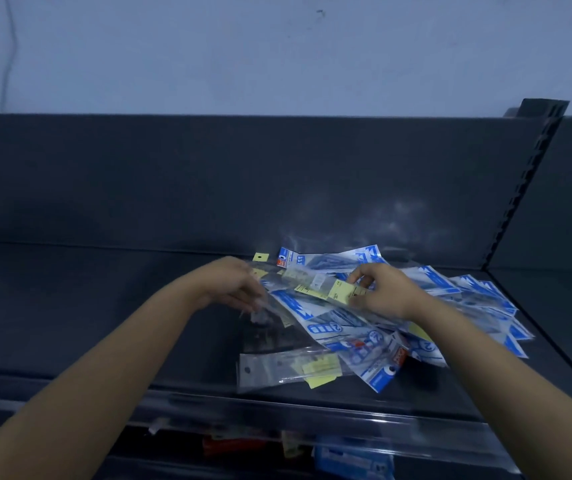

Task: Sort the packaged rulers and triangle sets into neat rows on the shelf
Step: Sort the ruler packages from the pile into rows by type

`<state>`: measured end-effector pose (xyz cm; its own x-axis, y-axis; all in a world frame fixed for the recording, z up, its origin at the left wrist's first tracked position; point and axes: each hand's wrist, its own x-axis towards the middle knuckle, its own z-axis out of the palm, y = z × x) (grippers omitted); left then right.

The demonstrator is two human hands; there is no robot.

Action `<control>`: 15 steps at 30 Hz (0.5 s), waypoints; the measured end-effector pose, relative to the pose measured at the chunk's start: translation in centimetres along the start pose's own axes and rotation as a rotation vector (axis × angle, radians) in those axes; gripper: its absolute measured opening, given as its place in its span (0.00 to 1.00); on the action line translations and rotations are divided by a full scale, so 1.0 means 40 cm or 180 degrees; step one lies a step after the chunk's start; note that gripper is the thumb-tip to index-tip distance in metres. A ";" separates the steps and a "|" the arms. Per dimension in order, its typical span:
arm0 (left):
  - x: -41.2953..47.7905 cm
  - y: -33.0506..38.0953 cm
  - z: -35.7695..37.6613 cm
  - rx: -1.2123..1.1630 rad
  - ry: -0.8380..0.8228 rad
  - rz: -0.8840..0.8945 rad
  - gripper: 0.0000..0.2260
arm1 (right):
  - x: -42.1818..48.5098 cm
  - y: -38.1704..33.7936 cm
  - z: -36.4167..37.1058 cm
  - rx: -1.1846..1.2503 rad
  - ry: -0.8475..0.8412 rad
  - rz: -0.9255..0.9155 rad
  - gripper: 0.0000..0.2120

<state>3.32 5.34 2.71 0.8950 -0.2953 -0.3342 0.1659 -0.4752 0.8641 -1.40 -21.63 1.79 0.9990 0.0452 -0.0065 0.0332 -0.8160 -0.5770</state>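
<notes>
On top of the blue-and-white pile point(364, 327), one long clear ruler packet point(312, 284) is held across between both hands.
- right hand point(386, 292): thumb and fingers pinch the packet's yellow-label end, over the pile's middle.
- left hand point(238, 289): at the pile's left edge, fingers curled down round clear plastic. It is blurred, but it looks like the same packet's other end.
- shelf point(104, 306): dark tray-like deck with a back panel. Everything on it is bunched in the right half. The pile is loose, with packets fanned and overlapping at mixed angles, no rows.
- clear packets point(288, 368): a few lie flat just in front of the pile, toward the shelf's front edge. Yellow labels show inside, and one overlaps the pile's front-left corner.
- yellow tag point(260, 257): pokes out behind the pile's left edge, near the back panel.
- slotted upright point(534, 174): stands right of and behind the pile, with the pile's far-right packets running up close to its base.
- clear front strip point(312, 415): runs along the shelf lip, in front of the pile.
- lower level, below the pile: a blue packet point(354, 459) and something red point(232, 445), too blurred to identify.
</notes>
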 end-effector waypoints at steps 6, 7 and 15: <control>0.017 -0.029 -0.082 -0.0497 0.0777 0.0190 0.09 | 0.029 -0.026 0.021 -0.0012 0.0068 0.0019 0.15; 0.016 -0.029 -0.098 -0.0376 0.0879 0.0274 0.09 | 0.032 -0.030 0.025 -0.0038 0.0083 0.0012 0.14; -0.028 0.062 -0.260 -0.0541 0.2023 0.1161 0.11 | 0.049 -0.068 0.038 0.0268 0.0451 0.0116 0.16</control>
<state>7.03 13.12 9.14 0.9635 0.1502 0.2216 -0.1715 -0.2892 0.9418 0.42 -18.45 2.12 0.9941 -0.0700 0.0830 0.0001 -0.7641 -0.6450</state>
